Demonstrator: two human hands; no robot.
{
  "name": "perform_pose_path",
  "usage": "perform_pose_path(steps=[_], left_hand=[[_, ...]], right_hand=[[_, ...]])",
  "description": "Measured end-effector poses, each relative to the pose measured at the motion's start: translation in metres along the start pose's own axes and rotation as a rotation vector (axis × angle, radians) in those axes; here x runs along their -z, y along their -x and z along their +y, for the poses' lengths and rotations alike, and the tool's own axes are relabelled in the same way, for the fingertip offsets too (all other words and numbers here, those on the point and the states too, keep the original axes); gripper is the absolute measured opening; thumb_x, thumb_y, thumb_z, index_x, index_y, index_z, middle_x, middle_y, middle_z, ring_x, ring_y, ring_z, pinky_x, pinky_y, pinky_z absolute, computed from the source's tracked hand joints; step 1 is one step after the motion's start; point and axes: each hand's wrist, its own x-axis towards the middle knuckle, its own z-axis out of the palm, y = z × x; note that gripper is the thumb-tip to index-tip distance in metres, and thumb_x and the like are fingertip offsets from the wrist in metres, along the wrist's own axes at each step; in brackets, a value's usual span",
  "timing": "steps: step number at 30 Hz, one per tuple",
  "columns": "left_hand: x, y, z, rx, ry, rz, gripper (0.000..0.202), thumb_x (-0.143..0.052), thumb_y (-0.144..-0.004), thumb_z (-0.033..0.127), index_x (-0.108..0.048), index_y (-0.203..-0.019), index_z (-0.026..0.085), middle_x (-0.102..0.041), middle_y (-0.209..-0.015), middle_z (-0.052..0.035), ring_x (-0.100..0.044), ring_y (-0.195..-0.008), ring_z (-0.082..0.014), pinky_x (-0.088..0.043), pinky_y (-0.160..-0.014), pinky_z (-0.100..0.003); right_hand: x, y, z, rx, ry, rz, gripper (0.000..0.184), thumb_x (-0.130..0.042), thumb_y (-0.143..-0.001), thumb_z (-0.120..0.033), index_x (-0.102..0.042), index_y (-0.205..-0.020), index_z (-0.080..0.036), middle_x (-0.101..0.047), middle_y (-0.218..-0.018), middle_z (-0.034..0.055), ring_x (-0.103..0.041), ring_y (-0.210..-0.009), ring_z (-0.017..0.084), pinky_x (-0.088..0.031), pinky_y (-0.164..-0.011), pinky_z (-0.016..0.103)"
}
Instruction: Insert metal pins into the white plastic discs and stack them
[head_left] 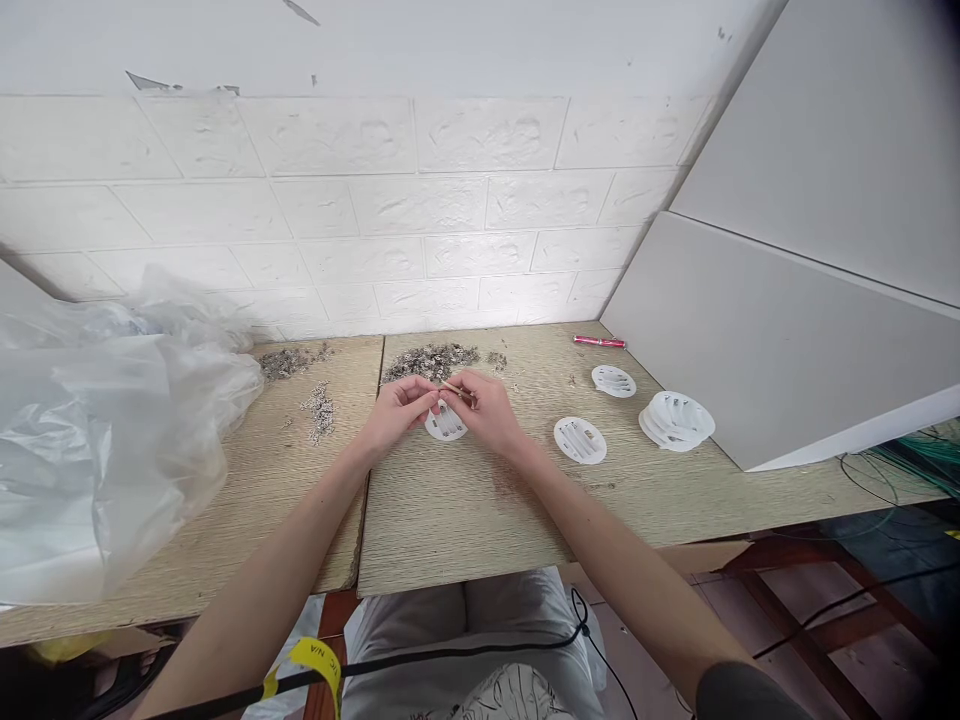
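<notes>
My left hand (406, 407) is pinched near the middle of the table, its fingertips meeting those of my right hand. Whatever lies between the left fingertips is too small to make out. A thin tan stick (454, 389) is gripped in my right hand (486, 405), its tip pointing toward the left fingers. Just below both hands lies a round white slotted disc (447, 430), partly covered by the fingers. Right behind the hands spreads a heap of small metal pieces (435, 358).
Right of the hands lie two more white discs, one near (580, 441) and one farther back (613, 381), beside a stack of discs (676, 420). A red pen (599, 342) rests by the grey panel (795, 330). Plastic bags (112, 430) and small metal parts (320, 411) are left.
</notes>
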Motion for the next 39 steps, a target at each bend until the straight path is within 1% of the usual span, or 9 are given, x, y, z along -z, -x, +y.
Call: perform_pose_path(steps=[4,7,11,14,18,23,32,35,39], left_hand=[[0.004,-0.001,0.001,-0.093,-0.200,0.115,0.033,-0.069,-0.075,0.048,-0.066,-0.084,0.016,-0.065,-0.079,-0.0037,-0.051,-0.067,-0.0121,-0.040,-0.060,-0.024],[0.010,-0.001,0.002,-0.123,-0.383,0.148,0.041,-0.069,-0.074,0.051,-0.067,-0.099,0.018,-0.065,-0.096,-0.0057,-0.050,-0.075,-0.0142,-0.041,-0.065,-0.027],[0.013,0.000,-0.002,-0.108,-0.589,0.001,0.085,-0.078,-0.064,0.053,-0.046,-0.136,0.022,-0.059,-0.117,-0.0098,-0.052,-0.090,-0.0205,-0.045,-0.074,-0.032],[0.010,0.000,-0.007,-0.142,-0.699,-0.132,0.107,-0.083,-0.056,0.051,-0.032,-0.146,0.021,-0.057,-0.120,-0.0118,-0.054,-0.098,-0.0256,-0.044,-0.088,-0.042],[0.005,0.000,-0.009,-0.144,-0.689,-0.177,0.103,-0.082,-0.061,0.044,-0.028,-0.147,0.021,-0.058,-0.118,-0.0115,-0.056,-0.102,-0.0281,-0.043,-0.091,-0.045],[0.005,0.001,-0.005,-0.094,-0.487,-0.157,0.097,-0.079,-0.067,0.039,-0.025,-0.146,0.022,-0.057,-0.126,-0.0133,-0.059,-0.103,-0.0263,-0.048,-0.089,-0.043],[0.004,-0.002,0.000,0.030,0.071,-0.004,0.071,-0.080,-0.067,0.034,-0.044,-0.126,0.018,-0.063,-0.125,-0.0133,-0.060,-0.115,-0.0249,-0.045,-0.102,-0.044],[0.004,-0.002,-0.001,0.035,0.086,-0.003,0.059,-0.080,-0.068,0.036,-0.052,-0.116,0.016,-0.064,-0.123,-0.0134,-0.060,-0.115,-0.0256,-0.045,-0.103,-0.045],[0.004,-0.001,0.001,0.008,0.021,-0.060,0.056,-0.076,-0.073,0.040,-0.058,-0.120,0.017,-0.064,-0.124,-0.0123,-0.057,-0.119,-0.0259,-0.042,-0.105,-0.044]], right_hand=[[0.002,-0.001,0.001,-0.048,0.006,0.024,0.013,-0.056,-0.089,-0.024,-0.057,-0.077,-0.018,-0.059,-0.076,0.0007,-0.049,-0.068,0.012,-0.035,-0.062,0.024],[0.005,-0.003,0.002,-0.126,0.079,-0.006,0.014,-0.055,-0.088,-0.021,-0.055,-0.075,-0.018,-0.058,-0.078,0.0011,-0.049,-0.070,0.013,-0.034,-0.063,0.025],[0.008,-0.004,0.005,-0.254,0.210,-0.082,0.015,-0.055,-0.088,-0.020,-0.053,-0.073,-0.017,-0.057,-0.082,0.0023,-0.049,-0.072,0.014,-0.033,-0.064,0.025],[0.007,-0.003,0.006,-0.321,0.269,-0.124,0.013,-0.055,-0.088,-0.020,-0.055,-0.076,-0.017,-0.057,-0.085,0.0031,-0.049,-0.073,0.014,-0.033,-0.064,0.025],[0.005,-0.003,0.009,-0.349,0.323,-0.161,0.011,-0.056,-0.087,-0.019,-0.058,-0.077,-0.016,-0.059,-0.088,0.0041,-0.051,-0.075,0.014,-0.032,-0.064,0.025],[0.005,-0.004,0.012,-0.347,0.315,-0.169,0.011,-0.055,-0.087,-0.019,-0.058,-0.077,-0.017,-0.062,-0.084,0.0038,-0.052,-0.074,0.015,-0.033,-0.064,0.026],[0.008,-0.005,0.010,-0.325,0.132,-0.044,0.014,-0.052,-0.085,-0.025,-0.058,-0.075,-0.017,-0.063,-0.077,0.0017,-0.051,-0.067,0.013,-0.034,-0.062,0.026],[0.010,-0.007,0.011,-0.341,0.031,0.000,0.016,-0.053,-0.084,-0.029,-0.059,-0.075,-0.017,-0.063,-0.074,0.0008,-0.051,-0.065,0.013,-0.036,-0.063,0.025],[0.011,-0.007,0.011,-0.342,0.008,0.019,0.017,-0.054,-0.083,-0.030,-0.057,-0.073,-0.017,-0.060,-0.071,-0.0003,-0.049,-0.064,0.012,-0.035,-0.063,0.025]])
